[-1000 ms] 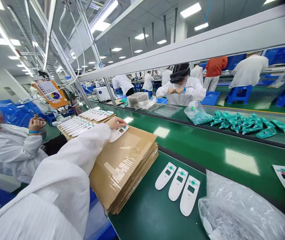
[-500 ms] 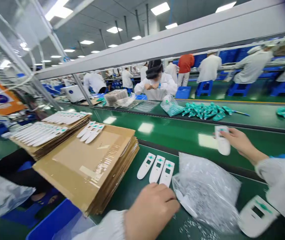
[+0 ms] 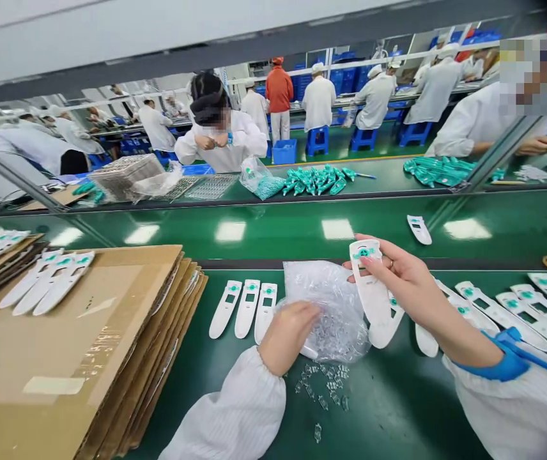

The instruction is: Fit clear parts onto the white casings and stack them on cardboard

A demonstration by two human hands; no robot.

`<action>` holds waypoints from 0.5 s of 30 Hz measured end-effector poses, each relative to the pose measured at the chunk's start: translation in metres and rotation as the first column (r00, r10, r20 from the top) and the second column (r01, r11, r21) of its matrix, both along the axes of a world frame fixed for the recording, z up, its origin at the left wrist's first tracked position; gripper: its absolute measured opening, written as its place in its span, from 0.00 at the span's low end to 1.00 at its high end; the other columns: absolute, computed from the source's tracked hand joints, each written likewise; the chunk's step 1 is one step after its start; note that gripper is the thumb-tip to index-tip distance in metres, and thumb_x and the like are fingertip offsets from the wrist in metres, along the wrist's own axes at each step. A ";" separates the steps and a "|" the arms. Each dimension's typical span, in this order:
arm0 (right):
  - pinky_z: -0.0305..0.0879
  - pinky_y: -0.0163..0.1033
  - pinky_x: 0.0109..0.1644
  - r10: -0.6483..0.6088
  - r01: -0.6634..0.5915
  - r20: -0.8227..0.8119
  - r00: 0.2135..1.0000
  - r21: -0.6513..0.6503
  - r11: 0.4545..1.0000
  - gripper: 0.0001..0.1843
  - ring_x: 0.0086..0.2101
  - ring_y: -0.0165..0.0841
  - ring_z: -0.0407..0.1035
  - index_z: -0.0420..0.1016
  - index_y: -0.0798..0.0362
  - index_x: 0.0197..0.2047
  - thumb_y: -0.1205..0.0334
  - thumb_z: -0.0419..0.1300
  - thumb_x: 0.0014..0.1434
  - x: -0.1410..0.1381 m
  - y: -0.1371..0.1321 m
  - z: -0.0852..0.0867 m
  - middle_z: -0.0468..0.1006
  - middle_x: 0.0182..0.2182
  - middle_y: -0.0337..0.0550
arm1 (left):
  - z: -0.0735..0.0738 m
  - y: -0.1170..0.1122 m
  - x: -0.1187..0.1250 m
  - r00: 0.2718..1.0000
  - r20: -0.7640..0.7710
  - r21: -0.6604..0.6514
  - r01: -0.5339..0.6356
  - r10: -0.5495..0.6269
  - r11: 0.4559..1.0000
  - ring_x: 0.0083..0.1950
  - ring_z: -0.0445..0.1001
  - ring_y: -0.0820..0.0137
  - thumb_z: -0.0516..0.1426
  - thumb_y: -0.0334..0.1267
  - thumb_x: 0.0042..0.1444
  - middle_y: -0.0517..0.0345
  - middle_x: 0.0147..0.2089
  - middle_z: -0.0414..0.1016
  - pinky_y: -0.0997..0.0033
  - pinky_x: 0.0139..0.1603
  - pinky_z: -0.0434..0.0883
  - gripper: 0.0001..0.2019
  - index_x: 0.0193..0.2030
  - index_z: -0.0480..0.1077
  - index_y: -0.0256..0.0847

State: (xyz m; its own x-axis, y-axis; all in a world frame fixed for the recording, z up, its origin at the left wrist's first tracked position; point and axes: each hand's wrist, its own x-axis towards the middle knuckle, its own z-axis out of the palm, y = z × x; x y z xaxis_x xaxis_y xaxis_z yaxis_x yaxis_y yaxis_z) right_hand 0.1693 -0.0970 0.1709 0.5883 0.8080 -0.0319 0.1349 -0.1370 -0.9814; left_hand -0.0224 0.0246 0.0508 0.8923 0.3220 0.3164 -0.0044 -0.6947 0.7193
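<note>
A long white plastic shell (image 3: 370, 299) is pinched near-upright by the right hand (image 3: 410, 281), centre-right; whether the left hand (image 3: 289, 335), at the clear bag (image 3: 314, 281), is closed cannot be told.

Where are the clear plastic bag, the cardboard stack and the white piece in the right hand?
Clear plastic bag (image 3: 314, 281), head view: on its upper flap.
Cardboard stack (image 3: 48, 345), head view: on its top sheet.
White piece (image 3: 373, 297), head view: on its plain face, below the thumb of the right hand (image 3: 400, 278).
</note>
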 end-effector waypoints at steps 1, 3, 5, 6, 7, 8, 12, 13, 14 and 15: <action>0.77 0.32 0.38 0.000 0.000 -0.003 1.000 -0.011 1.000 0.34 0.38 0.36 0.82 0.69 0.48 0.66 0.43 0.67 0.62 -0.002 -0.002 -0.004 0.86 0.36 0.43 | 0.002 0.001 -0.002 1.000 0.018 -0.041 0.004 -0.003 0.999 0.46 0.80 0.64 0.53 0.32 0.71 0.51 0.45 0.81 0.65 0.47 0.78 0.11 0.54 0.75 0.39; 0.76 0.31 0.41 0.001 -0.001 0.004 1.000 -0.028 1.000 0.32 0.39 0.34 0.82 0.69 0.48 0.66 0.44 0.66 0.64 -0.004 -0.003 -0.009 0.86 0.35 0.42 | 0.013 0.003 -0.005 0.999 0.052 -0.119 -0.005 0.012 0.993 0.43 0.81 0.66 0.54 0.33 0.70 0.52 0.44 0.81 0.67 0.45 0.79 0.13 0.59 0.71 0.39; 0.76 0.31 0.42 0.002 -0.002 0.016 1.000 -0.028 1.000 0.31 0.39 0.32 0.81 0.70 0.48 0.66 0.45 0.66 0.65 -0.008 -0.002 -0.010 0.86 0.37 0.42 | 0.031 0.004 -0.009 0.992 0.119 -0.273 0.001 0.033 0.962 0.40 0.81 0.69 0.57 0.34 0.69 0.55 0.41 0.81 0.72 0.42 0.79 0.15 0.61 0.68 0.40; 0.76 0.30 0.41 0.004 -0.004 0.021 1.000 -0.022 1.000 0.30 0.38 0.32 0.81 0.70 0.48 0.66 0.46 0.65 0.65 -0.010 0.000 -0.008 0.86 0.38 0.42 | 0.042 0.004 -0.011 0.984 0.171 -0.365 0.022 0.044 0.931 0.39 0.80 0.71 0.58 0.34 0.68 0.56 0.40 0.80 0.74 0.42 0.79 0.16 0.61 0.68 0.41; 0.75 0.30 0.40 0.003 -0.003 0.029 1.000 -0.012 1.000 0.29 0.37 0.31 0.81 0.70 0.48 0.65 0.47 0.65 0.65 -0.013 0.002 -0.006 0.86 0.38 0.41 | 0.054 0.003 -0.013 0.971 0.230 -0.448 0.055 0.056 0.893 0.38 0.80 0.72 0.59 0.33 0.67 0.58 0.39 0.80 0.76 0.42 0.79 0.17 0.61 0.68 0.42; 0.75 0.29 0.39 0.003 -0.003 0.036 0.999 0.004 1.000 0.28 0.37 0.30 0.81 0.71 0.48 0.65 0.48 0.66 0.65 -0.016 0.004 -0.003 0.86 0.37 0.40 | 0.065 0.003 -0.014 0.954 0.292 -0.509 0.093 0.070 0.856 0.38 0.80 0.74 0.60 0.31 0.66 0.59 0.38 0.79 0.78 0.42 0.78 0.18 0.61 0.68 0.44; 0.74 0.28 0.35 0.046 -0.045 -0.014 0.999 0.084 0.995 0.25 0.33 0.30 0.80 0.72 0.47 0.63 0.51 0.66 0.66 -0.031 0.016 0.010 0.84 0.31 0.37 | 0.100 0.005 -0.014 0.882 0.461 -0.519 0.179 0.098 0.836 0.38 0.79 0.76 0.61 0.26 0.64 0.62 0.39 0.79 0.79 0.43 0.78 0.22 0.62 0.70 0.51; 0.75 0.28 0.34 0.060 -0.056 -0.034 0.998 0.100 0.993 0.25 0.33 0.30 0.80 0.72 0.46 0.63 0.52 0.66 0.66 -0.035 0.019 0.012 0.84 0.31 0.36 | 0.105 0.006 -0.012 0.869 0.485 -0.497 0.183 0.096 0.848 0.39 0.79 0.75 0.61 0.25 0.64 0.62 0.39 0.79 0.78 0.43 0.78 0.21 0.60 0.72 0.51; 0.75 0.28 0.34 0.074 -0.068 -0.049 0.996 0.114 0.991 0.24 0.33 0.30 0.80 0.72 0.46 0.64 0.52 0.65 0.66 -0.039 0.022 0.013 0.84 0.32 0.36 | 0.108 0.008 -0.011 0.857 0.507 -0.469 0.184 0.093 0.864 0.40 0.79 0.75 0.60 0.25 0.64 0.61 0.39 0.79 0.78 0.44 0.78 0.18 0.56 0.74 0.49; 0.74 0.29 0.34 0.084 -0.076 -0.061 0.995 0.127 0.989 0.24 0.33 0.29 0.79 0.71 0.45 0.64 0.53 0.65 0.67 -0.042 0.025 0.014 0.84 0.32 0.36 | 0.110 0.011 -0.009 0.847 0.525 -0.440 0.181 0.088 0.879 0.40 0.79 0.75 0.60 0.24 0.64 0.61 0.38 0.80 0.77 0.45 0.78 0.15 0.52 0.76 0.48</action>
State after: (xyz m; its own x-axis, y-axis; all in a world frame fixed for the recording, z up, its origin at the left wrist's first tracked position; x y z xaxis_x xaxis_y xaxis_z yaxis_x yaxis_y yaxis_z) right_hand 0.1270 -0.0717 0.1852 0.5213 0.8526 0.0353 0.0753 -0.0048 -0.9971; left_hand -0.0312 0.0354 0.1613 0.6555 0.5101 0.5568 -0.4893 -0.2748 0.8277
